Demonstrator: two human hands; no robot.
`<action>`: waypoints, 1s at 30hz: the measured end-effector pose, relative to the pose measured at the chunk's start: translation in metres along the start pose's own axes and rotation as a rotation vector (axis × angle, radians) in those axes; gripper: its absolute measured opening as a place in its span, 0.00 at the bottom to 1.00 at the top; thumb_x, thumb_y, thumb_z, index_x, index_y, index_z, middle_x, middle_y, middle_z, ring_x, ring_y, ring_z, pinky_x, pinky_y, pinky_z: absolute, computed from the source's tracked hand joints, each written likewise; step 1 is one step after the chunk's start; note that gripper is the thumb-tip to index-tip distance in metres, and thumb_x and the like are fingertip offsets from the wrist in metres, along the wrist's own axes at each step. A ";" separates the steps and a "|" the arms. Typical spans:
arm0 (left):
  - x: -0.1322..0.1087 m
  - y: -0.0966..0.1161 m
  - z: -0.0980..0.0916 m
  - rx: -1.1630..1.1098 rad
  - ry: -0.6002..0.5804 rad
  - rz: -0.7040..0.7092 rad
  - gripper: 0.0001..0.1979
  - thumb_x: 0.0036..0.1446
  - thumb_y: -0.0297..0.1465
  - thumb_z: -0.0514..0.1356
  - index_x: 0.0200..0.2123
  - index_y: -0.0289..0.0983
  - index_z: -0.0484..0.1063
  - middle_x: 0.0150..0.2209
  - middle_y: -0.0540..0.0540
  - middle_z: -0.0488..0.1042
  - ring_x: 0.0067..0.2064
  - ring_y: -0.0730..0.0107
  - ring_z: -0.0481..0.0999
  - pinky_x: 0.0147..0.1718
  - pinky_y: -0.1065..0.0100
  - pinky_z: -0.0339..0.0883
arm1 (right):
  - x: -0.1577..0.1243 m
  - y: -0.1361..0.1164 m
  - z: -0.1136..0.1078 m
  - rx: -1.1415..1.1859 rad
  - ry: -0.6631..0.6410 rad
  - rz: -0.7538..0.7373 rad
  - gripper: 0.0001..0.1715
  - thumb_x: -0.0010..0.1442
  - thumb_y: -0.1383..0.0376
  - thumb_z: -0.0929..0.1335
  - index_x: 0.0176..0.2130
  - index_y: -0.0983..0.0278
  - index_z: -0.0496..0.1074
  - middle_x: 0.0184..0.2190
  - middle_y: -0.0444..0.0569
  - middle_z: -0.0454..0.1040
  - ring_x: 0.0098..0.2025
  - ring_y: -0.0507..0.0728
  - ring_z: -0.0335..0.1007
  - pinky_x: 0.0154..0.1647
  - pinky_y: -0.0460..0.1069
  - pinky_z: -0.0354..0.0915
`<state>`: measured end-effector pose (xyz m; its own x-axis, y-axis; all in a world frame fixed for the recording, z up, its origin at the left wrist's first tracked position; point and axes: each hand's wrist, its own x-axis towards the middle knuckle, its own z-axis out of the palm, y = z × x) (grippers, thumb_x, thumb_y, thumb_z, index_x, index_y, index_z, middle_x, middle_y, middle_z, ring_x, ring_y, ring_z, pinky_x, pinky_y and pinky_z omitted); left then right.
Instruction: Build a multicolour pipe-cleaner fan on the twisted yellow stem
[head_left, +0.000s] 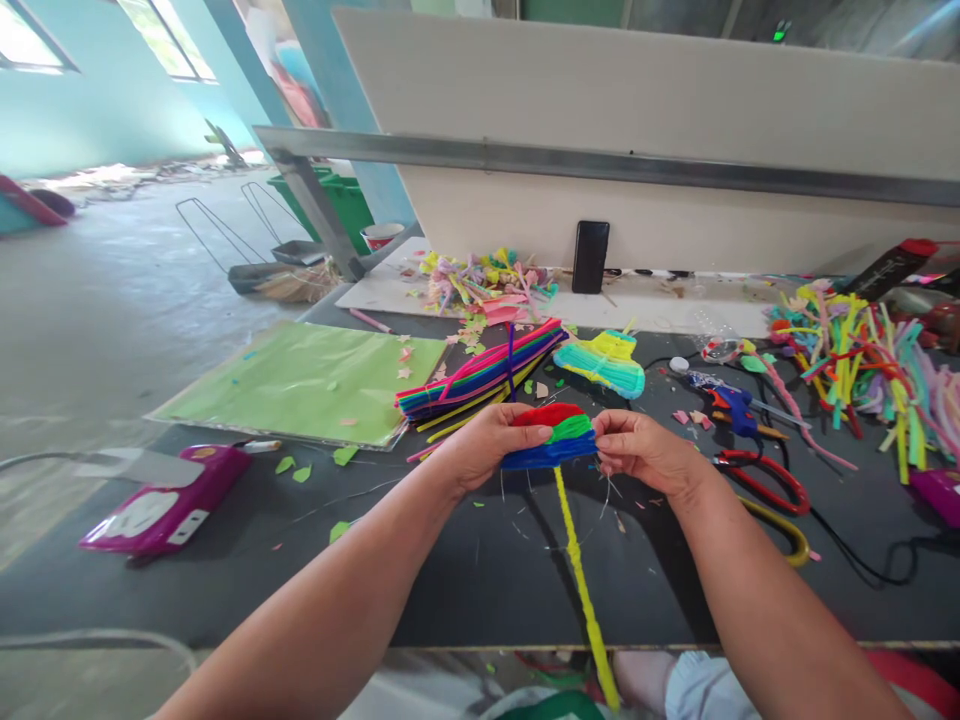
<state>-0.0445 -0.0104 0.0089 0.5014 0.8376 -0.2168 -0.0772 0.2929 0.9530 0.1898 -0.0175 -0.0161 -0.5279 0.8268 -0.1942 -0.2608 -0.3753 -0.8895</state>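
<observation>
**Fuzzy red, green and blue chenille-stem piece (559, 440) held between two hands above a dark grey table (480, 600)**

The piece is raised just above the near-middle part of the table, with its red band uppermost, blue lowermost and green between them toward the right. The left hand (495, 440) grips its left end, thumb laid across the front. The right hand (641, 450) is narrowed to a pinch, thumb and fingertips meeting at the piece's right end. A long, fuzzy yellow twisted stem (576, 570) hangs from below the piece and extends past the table's near edge.

Just beyond the left hand lies a bundle of straight, multicoloured chenille stems (472, 380), bound by a purple stem (511, 360). To the bundle's right rests a flat yellow and turquoise chenille piece (602, 367). Farther back, a black phone (591, 257) stands upright near a large white board (637, 220); to its left is a heap of pastel stem pieces (480, 283).

On the right side of the table are a red looped handle (799, 490), a blue tool (739, 410) and a larger tangle of coloured stems (862, 350). On the left are a glossy light-green sheet (300, 380) and a magenta packet (169, 500). Beyond the table, a green bin (349, 205) stands on the floor (120, 300).
</observation>
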 end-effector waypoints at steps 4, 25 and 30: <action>0.000 -0.002 0.001 0.001 0.016 0.004 0.19 0.43 0.36 0.68 0.38 0.30 0.75 0.29 0.46 0.76 0.27 0.76 0.70 0.27 0.74 0.60 | 0.001 0.002 0.001 0.015 -0.010 0.019 0.09 0.49 0.70 0.71 0.33 0.64 0.70 0.18 0.38 0.63 0.20 0.47 0.58 0.24 0.45 0.62; -0.001 0.001 -0.004 -0.092 0.002 0.005 0.16 0.44 0.34 0.68 0.31 0.32 0.67 0.27 0.46 0.74 0.25 0.74 0.74 0.30 0.69 0.69 | -0.008 -0.017 -0.012 0.297 0.169 -0.109 0.12 0.47 0.72 0.73 0.33 0.61 0.70 0.20 0.38 0.62 0.20 0.47 0.55 0.18 0.43 0.55; -0.001 -0.001 -0.003 -0.111 0.010 0.065 0.13 0.49 0.36 0.64 0.32 0.34 0.66 0.24 0.50 0.71 0.23 0.76 0.71 0.27 0.71 0.67 | -0.007 -0.015 -0.011 0.263 0.116 -0.123 0.11 0.49 0.72 0.72 0.33 0.61 0.70 0.19 0.39 0.61 0.20 0.47 0.54 0.17 0.43 0.52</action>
<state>-0.0471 -0.0102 0.0077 0.4840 0.8607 -0.1581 -0.2047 0.2869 0.9358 0.2065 -0.0129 -0.0066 -0.3876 0.9093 -0.1512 -0.5250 -0.3526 -0.7747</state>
